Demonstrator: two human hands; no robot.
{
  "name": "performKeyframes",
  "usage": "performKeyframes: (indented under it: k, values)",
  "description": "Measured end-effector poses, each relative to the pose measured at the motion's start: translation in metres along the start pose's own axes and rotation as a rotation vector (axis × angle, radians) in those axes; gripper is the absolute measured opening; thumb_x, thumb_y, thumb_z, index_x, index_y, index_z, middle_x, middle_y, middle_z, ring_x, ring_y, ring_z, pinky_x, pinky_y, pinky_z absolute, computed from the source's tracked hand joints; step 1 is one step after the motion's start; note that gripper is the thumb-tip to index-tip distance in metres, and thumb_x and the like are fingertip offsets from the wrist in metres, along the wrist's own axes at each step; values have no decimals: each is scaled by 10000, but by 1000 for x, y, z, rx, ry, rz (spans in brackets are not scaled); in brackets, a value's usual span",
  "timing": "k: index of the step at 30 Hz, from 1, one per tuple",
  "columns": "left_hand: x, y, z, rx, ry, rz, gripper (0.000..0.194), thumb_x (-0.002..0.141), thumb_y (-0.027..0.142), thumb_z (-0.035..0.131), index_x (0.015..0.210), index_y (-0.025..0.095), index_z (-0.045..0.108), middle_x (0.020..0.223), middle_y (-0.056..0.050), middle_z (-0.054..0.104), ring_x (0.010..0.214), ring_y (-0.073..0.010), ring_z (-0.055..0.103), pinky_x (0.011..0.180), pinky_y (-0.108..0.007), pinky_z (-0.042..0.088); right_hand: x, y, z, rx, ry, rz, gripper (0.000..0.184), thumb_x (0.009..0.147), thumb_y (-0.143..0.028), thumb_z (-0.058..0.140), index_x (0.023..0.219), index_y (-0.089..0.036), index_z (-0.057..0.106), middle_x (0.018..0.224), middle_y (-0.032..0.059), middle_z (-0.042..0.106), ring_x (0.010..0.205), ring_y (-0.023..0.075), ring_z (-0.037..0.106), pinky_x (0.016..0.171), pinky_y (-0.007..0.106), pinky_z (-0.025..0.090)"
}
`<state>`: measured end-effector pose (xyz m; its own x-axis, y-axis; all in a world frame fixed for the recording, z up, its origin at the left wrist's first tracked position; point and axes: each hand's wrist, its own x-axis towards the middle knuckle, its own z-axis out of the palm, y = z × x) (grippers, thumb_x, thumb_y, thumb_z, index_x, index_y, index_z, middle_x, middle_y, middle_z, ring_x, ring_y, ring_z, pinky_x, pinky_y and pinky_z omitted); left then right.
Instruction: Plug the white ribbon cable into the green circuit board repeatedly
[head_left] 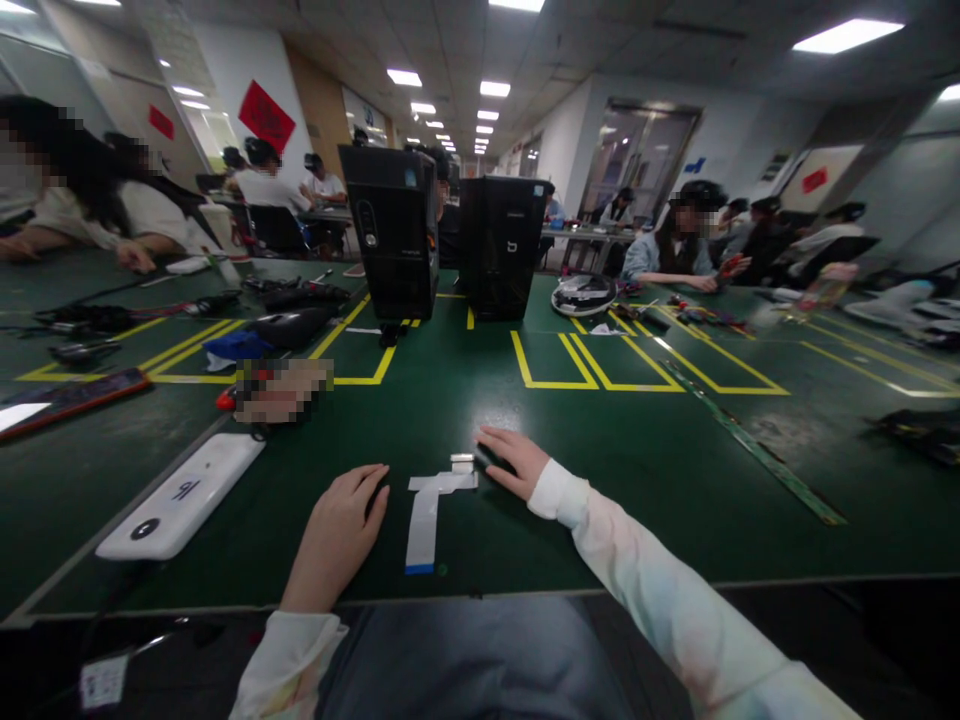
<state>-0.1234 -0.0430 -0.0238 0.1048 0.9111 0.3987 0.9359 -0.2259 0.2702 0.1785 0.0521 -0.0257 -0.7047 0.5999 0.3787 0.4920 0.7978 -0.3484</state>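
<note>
A white flat ribbon cable (pixel 422 528) with a blue-edged end lies bent on the green table in front of me. At its upper end sits a small silver connector (pixel 462 462). My left hand (pixel 346 522) rests on the table left of the cable, apart from it, fingers stretched out and holding nothing. Just right of the connector lies my right hand (pixel 516 462), its thumb and fingers apart. A small dark patch shows beside its fingertips; whether it is a thing or a shadow, I cannot make out.
Two black computer towers (pixel 501 250) stand at the back. A white power bank (pixel 180 495) lies at the left, a long green circuit strip (pixel 750 445) at the right. Yellow tape outlines (pixel 559 384) mark the table. Other people sit around it, with tools and cables nearby.
</note>
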Motion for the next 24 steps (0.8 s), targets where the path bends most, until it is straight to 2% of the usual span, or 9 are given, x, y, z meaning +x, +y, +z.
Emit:
performKeyframes:
  k: [4,8,13,15,19,22,24]
  values:
    - [0,1,-2,-6,2,5,402,927,367,388,1172,159,629,1182,-131,632,1088,-260,581,944,-435,472,-30,49,-18,-212,115,376,573,915,-451,436,1397,-141,427,1448,192,389,1325,304,395,1074,502,359]
    - [0,1,-1,4,-4,7,418,925,373,388,1171,139,631,1187,-140,629,1098,-263,578,953,-430,469,-81,85,-60,-440,163,800,594,896,-401,458,1389,-72,431,1453,229,365,1339,320,370,1086,459,345]
    - [0,0,0,8,0,8,417,926,384,394,1170,145,633,1183,-135,632,1089,-269,579,945,-436,474,-159,96,-113,-646,281,1336,590,900,-390,411,1388,-60,424,1458,254,328,1321,371,364,1024,496,375]
    - [0,-1,0,15,-3,12,422,927,385,392,1171,138,633,1186,-139,630,1089,-272,578,944,-439,474,-185,93,-126,-670,297,1490,598,897,-399,387,1379,-48,427,1434,271,340,1272,393,409,990,501,390]
    - [0,-2,1,29,-9,28,429,931,382,385,1174,126,629,1195,-148,623,1094,-275,576,944,-441,475,-215,85,-140,-775,327,1609,618,899,-438,308,1337,-28,458,1387,281,375,1194,413,445,928,505,403]
    - [-1,-1,2,30,7,37,419,930,386,387,1161,141,636,1184,-145,629,1084,-274,583,938,-441,478,-222,82,-144,-852,348,1618,620,888,-449,306,1355,-68,448,1384,264,388,1226,413,391,935,534,360]
    - [-1,-1,2,25,24,41,413,928,391,387,1148,152,643,1177,-141,634,1079,-273,587,936,-440,479,-223,83,-145,-813,326,1637,621,883,-451,305,1381,-101,430,1345,254,440,1235,412,382,936,563,331]
